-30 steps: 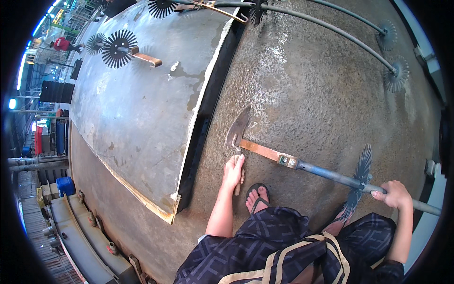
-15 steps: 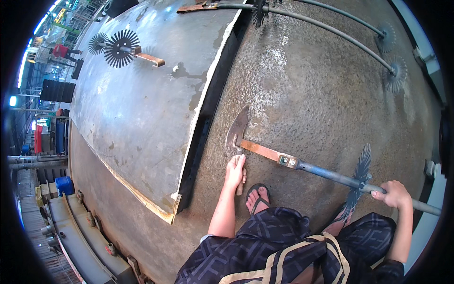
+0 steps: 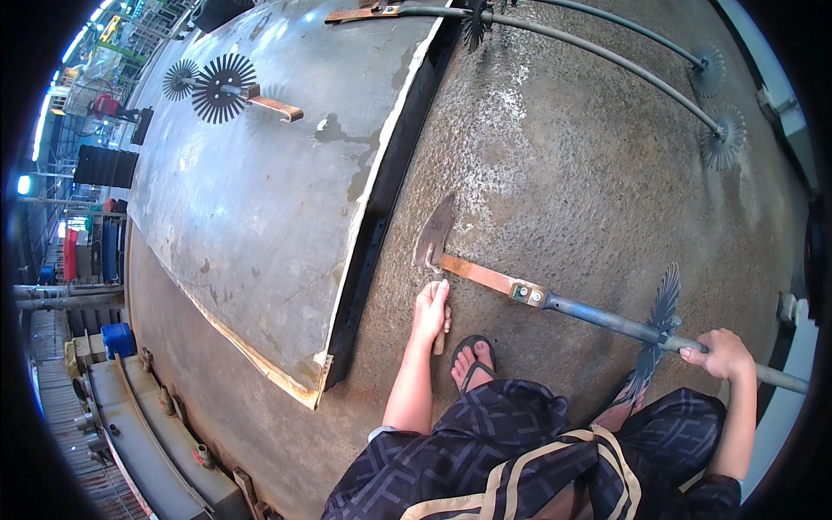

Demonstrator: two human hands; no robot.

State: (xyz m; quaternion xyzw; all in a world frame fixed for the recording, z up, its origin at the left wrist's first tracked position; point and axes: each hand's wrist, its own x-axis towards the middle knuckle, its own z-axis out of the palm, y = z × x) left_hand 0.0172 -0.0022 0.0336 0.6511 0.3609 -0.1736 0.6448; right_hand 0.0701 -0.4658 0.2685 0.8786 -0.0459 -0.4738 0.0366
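Sickle (image 3: 435,232) sits in left hand (image 3: 428,310), which wraps its handle (image 3: 439,344); right hand (image 3: 726,354) clasps metal pole (image 3: 598,315) near the right edge of concrete floor (image 3: 589,217).

Left hand (image 3: 428,310): just right of the metal sheet (image 3: 260,199), its curled fingers hide the middle of a wooden handle (image 3: 439,344).
Curved blade (image 3: 432,234): right of the sheet; whether it touches the copper-coloured bar (image 3: 477,273) cannot be told.
Right hand (image 3: 724,355): well right of the sheet, covering a stretch of the blue-grey pole (image 3: 598,319), whose outer end is lost at the dark rim.
Right foot (image 3: 614,418): right of the sheet, mostly hidden by the slotted disc (image 3: 666,299) and patterned cloth (image 3: 494,416).
Thin grey pole (image 3: 624,21): beyond the sheet's upper right corner, cut off above.
Red-clothed figure (image 3: 107,106): left of the sheet, blurred, too small to read.
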